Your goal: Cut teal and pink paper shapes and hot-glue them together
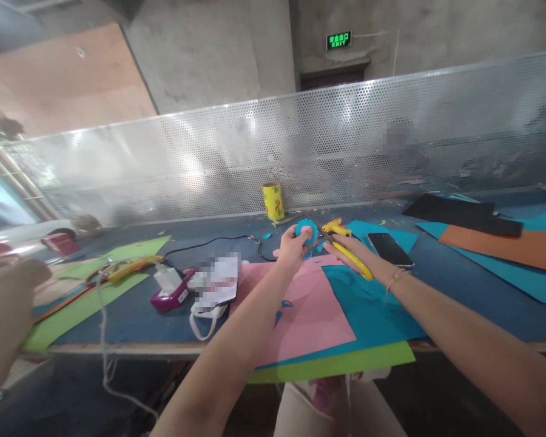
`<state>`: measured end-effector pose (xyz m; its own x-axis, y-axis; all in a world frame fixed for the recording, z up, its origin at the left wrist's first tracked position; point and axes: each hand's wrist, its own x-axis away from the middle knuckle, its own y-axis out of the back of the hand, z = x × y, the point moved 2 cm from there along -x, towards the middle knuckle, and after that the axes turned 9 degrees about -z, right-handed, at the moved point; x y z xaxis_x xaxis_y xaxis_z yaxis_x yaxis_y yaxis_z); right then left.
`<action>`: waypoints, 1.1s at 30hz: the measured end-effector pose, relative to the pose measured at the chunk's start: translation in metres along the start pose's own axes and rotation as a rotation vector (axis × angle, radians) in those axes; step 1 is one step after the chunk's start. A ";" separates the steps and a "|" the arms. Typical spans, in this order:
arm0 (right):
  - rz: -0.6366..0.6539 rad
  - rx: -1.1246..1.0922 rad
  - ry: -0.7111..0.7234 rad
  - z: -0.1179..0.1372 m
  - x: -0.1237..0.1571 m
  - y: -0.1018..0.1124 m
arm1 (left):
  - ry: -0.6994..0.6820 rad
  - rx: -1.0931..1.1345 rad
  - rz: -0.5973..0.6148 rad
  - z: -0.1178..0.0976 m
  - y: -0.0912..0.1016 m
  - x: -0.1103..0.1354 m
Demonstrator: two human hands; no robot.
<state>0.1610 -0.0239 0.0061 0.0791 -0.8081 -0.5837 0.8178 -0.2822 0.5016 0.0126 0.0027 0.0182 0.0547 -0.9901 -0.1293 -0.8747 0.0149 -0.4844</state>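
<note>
My left hand (292,247) pinches a small round piece of blue paper (312,224), the thumb lying over it. My right hand (351,247) is closed on a pair of yellow-handled scissors (359,262). Their dark blades reach to the right edge of the blue piece; whether they touch it I cannot tell. Just beyond my right hand lies a yellow glue gun (337,227). Beneath my forearms are a pink sheet (309,309), a blue sheet (373,309) and a green sheet (346,362), with blue scraps on the pink one.
A yellow tube (273,201) stands near the perforated metal screen (200,164). To the right lie a phone (390,249), black paper (468,212) and orange paper (505,246). Left are a purple power strip (170,296), cables and another person's blurred arm (9,309).
</note>
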 end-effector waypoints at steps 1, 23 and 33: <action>-0.002 -0.006 -0.002 -0.001 0.000 0.000 | 0.000 -0.005 -0.002 0.000 0.000 0.000; -0.010 0.081 0.008 -0.010 -0.002 0.002 | 0.058 -0.048 0.031 -0.001 -0.002 0.004; 0.040 0.076 -0.058 0.004 -0.001 0.011 | 0.082 -0.027 0.041 -0.004 0.000 0.005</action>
<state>0.1679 -0.0283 0.0152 0.0760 -0.8476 -0.5251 0.7687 -0.2857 0.5723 0.0113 -0.0024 0.0211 -0.0199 -0.9968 -0.0770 -0.8883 0.0530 -0.4562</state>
